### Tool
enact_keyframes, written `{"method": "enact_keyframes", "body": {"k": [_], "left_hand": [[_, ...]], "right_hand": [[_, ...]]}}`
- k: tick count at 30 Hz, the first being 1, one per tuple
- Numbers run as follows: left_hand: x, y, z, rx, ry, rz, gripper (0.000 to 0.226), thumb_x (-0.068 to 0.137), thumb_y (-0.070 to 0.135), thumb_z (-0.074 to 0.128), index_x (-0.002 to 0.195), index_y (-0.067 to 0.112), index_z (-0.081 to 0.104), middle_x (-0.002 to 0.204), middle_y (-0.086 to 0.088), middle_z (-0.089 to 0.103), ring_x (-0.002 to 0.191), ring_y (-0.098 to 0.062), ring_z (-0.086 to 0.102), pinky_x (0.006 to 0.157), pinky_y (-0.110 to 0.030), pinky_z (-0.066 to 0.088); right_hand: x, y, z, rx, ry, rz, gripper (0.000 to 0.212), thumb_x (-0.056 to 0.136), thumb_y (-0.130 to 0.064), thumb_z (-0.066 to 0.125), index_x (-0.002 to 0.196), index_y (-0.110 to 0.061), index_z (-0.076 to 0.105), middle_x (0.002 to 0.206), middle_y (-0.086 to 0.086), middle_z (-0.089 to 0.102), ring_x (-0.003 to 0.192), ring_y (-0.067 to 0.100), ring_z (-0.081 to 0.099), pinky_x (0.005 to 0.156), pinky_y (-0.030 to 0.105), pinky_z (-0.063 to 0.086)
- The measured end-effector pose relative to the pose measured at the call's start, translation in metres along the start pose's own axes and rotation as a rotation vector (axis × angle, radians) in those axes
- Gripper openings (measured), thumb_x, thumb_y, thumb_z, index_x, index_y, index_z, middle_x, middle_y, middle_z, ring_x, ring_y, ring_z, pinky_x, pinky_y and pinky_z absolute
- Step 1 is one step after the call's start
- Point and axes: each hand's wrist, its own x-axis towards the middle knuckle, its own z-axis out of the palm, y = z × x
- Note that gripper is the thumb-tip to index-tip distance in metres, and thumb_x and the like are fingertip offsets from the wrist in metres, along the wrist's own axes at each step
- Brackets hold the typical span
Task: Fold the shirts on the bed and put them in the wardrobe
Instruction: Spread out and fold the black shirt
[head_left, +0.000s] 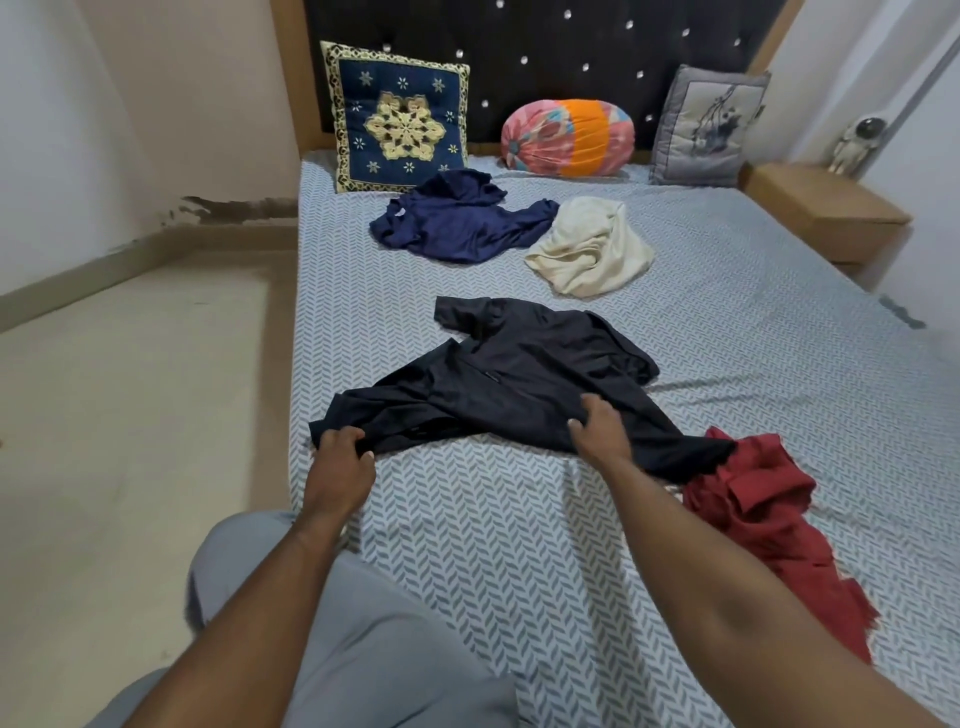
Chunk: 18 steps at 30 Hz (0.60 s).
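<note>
A black shirt (519, 379) lies crumpled across the middle of the bed (467, 545). My left hand (340, 462) pinches its near left corner at the bed's edge. My right hand (597, 426) grips the shirt's lower hem near its middle. A red shirt (763, 509) lies bunched to the right, partly under the black one's end. Farther back lie a navy blue shirt (457, 218) and a cream shirt (592, 249), both crumpled. No wardrobe is in view.
Three cushions lean on the dark headboard: a blue and gold one (397, 117), an orange and pink bolster (569, 137) and a grey one (706, 127). A wooden bedside table (826, 208) with a small figure (854, 143) stands right. Bare floor (135, 415) lies left.
</note>
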Motion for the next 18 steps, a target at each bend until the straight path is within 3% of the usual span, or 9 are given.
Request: {"method": "enact_keyframes", "body": {"k": [3,7,8,10,12,13,15,16,18], "left_hand": [[0.001,0.003,0.000,0.019,-0.127,0.010,0.042,0.092,0.016,0.055,0.134,0.008,0.052,0.134,-0.015,0.050,0.117,-0.033,0.053,0.099,-0.039,0.043],[0.004,0.006,-0.005,-0.004,-0.288,-0.070,0.054,0.093,0.023,0.058,0.143,0.007,0.042,0.131,-0.015,0.056,0.116,-0.030,0.056,0.095,-0.034,0.046],[0.006,0.007,-0.006,-0.053,-0.307,-0.134,0.056,0.093,0.023,0.059,0.143,0.005,0.040,0.125,-0.017,0.059,0.107,-0.031,0.060,0.089,-0.035,0.050],[0.012,0.010,-0.005,-0.278,-0.318,-0.304,0.061,0.092,0.021,0.063,0.143,0.002,0.036,0.119,-0.021,0.059,0.086,-0.030,0.064,0.077,-0.039,0.056],[0.021,0.016,-0.001,-0.643,-0.304,-0.468,0.067,0.092,0.018,0.066,0.145,0.000,0.029,0.111,-0.021,0.059,0.067,-0.023,0.060,0.065,-0.035,0.054],[0.025,0.022,0.000,-0.811,-0.297,-0.487,0.064,0.093,0.018,0.064,0.144,0.001,0.028,0.104,-0.017,0.058,0.066,-0.020,0.058,0.063,-0.034,0.053],[0.036,0.034,0.002,-1.023,-0.268,-0.483,0.056,0.096,0.020,0.061,0.139,0.010,0.028,0.110,-0.012,0.057,0.084,-0.022,0.061,0.072,-0.035,0.054],[0.043,0.039,0.004,-1.057,-0.237,-0.483,0.068,0.095,0.022,0.061,0.148,0.011,0.021,0.126,-0.012,0.053,0.100,-0.026,0.062,0.081,-0.039,0.055],[0.052,0.053,0.004,-0.869,-0.118,-0.465,0.080,0.093,0.027,0.064,0.154,0.018,0.012,0.148,-0.012,0.038,0.123,-0.033,0.053,0.098,-0.045,0.049]], "right_hand": [[0.008,-0.032,0.027,0.038,-0.224,-0.054,0.061,0.094,-0.029,0.061,0.145,-0.005,0.037,0.145,0.017,0.044,0.134,0.032,0.041,0.109,0.035,0.034],[0.020,-0.065,0.046,-0.122,-0.320,0.044,0.084,0.094,-0.045,0.059,0.155,-0.011,0.013,0.152,0.013,0.036,0.139,0.033,0.035,0.112,0.045,0.029],[0.021,-0.071,0.044,-0.151,-0.310,0.070,0.083,0.092,-0.043,0.061,0.154,-0.011,0.015,0.148,0.013,0.041,0.136,0.033,0.040,0.110,0.045,0.031],[0.021,-0.079,0.037,-0.046,-0.323,0.020,0.066,0.088,-0.031,0.068,0.142,-0.010,0.038,0.133,0.014,0.056,0.125,0.032,0.052,0.100,0.034,0.039],[0.019,-0.083,0.031,0.175,-0.498,-0.131,0.051,0.083,-0.012,0.072,0.130,-0.008,0.056,0.124,0.007,0.063,0.116,0.023,0.058,0.086,0.019,0.041],[0.013,-0.083,0.028,0.222,-0.643,-0.191,0.051,0.081,-0.006,0.073,0.131,-0.009,0.058,0.121,0.001,0.062,0.112,0.014,0.058,0.085,0.014,0.039],[0.001,-0.080,0.024,0.210,-0.903,-0.258,0.046,0.079,0.000,0.073,0.122,-0.016,0.065,0.108,-0.007,0.063,0.099,0.007,0.057,0.086,0.016,0.040],[-0.006,-0.077,0.024,0.204,-0.993,-0.262,0.039,0.079,0.003,0.072,0.111,-0.018,0.068,0.097,-0.006,0.064,0.090,0.007,0.058,0.082,0.019,0.043],[-0.017,-0.071,0.025,0.191,-1.067,-0.261,0.028,0.078,0.005,0.072,0.094,-0.017,0.067,0.082,-0.005,0.063,0.078,0.009,0.057,0.074,0.021,0.044]]}}
